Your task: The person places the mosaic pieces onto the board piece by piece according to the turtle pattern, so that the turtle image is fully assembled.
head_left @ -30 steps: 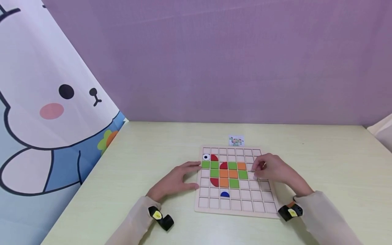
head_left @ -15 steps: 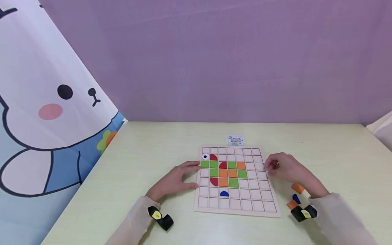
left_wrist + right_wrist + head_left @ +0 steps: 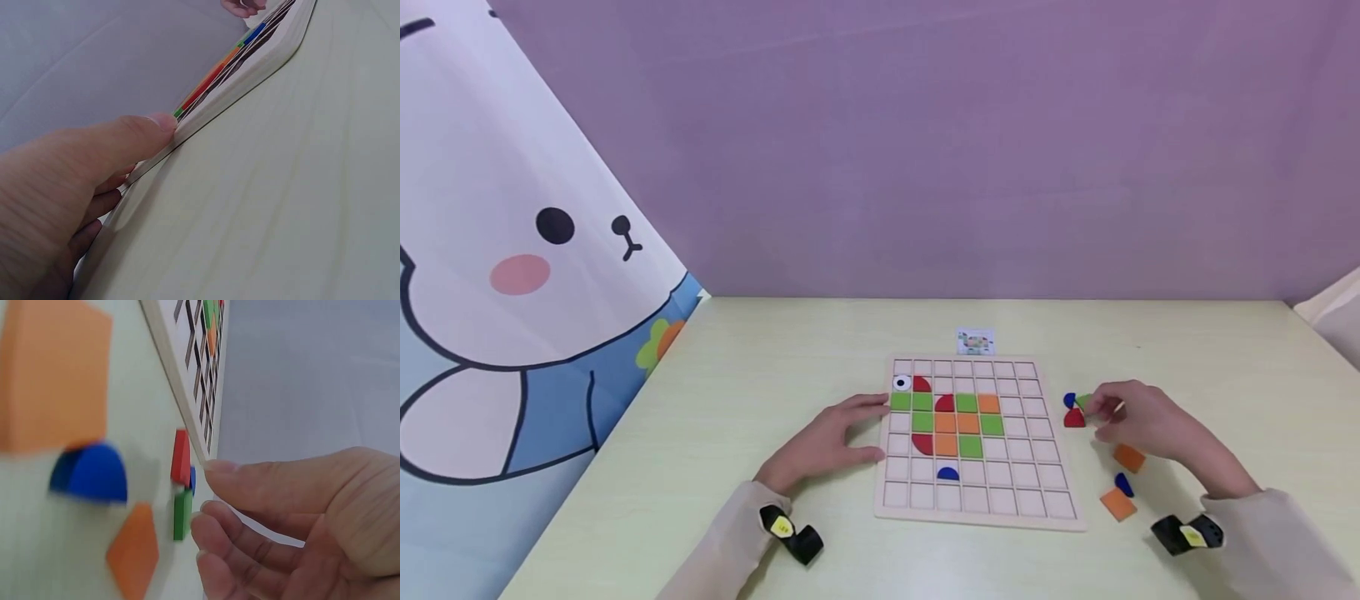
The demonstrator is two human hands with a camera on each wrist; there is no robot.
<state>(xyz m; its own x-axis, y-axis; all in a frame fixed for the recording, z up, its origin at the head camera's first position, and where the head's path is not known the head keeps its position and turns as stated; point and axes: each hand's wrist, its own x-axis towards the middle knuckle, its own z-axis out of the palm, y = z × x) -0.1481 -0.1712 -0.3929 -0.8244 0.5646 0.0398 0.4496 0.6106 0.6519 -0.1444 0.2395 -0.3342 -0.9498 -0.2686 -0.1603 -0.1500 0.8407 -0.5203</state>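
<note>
A wooden grid board (image 3: 981, 521) lies on the table with green, orange, red and blue pieces and a white eye piece (image 3: 902, 383) in its squares. My left hand (image 3: 823, 442) rests at the board's left edge; its thumb (image 3: 144, 137) touches the rim in the left wrist view. To the right of the board, my right hand (image 3: 1142, 421) reaches over a green piece (image 3: 1083, 402), partly hidden by its fingertips. Thumb and fingers stand apart, with nothing seen between them. Beside the green piece lie a red piece (image 3: 1074, 418) and a blue piece (image 3: 1069, 401).
Two orange squares (image 3: 1118, 504) and a blue half-round piece (image 3: 1123, 484) lie on the table below my right hand. A small picture card (image 3: 976, 342) sits behind the board. A purple cloth (image 3: 985, 167) rises behind the table (image 3: 790, 342).
My right hand has moved from the board's right side rightward to the loose pieces, uncovering the red, blue and orange ones. My left hand has stayed at the board's edge.
</note>
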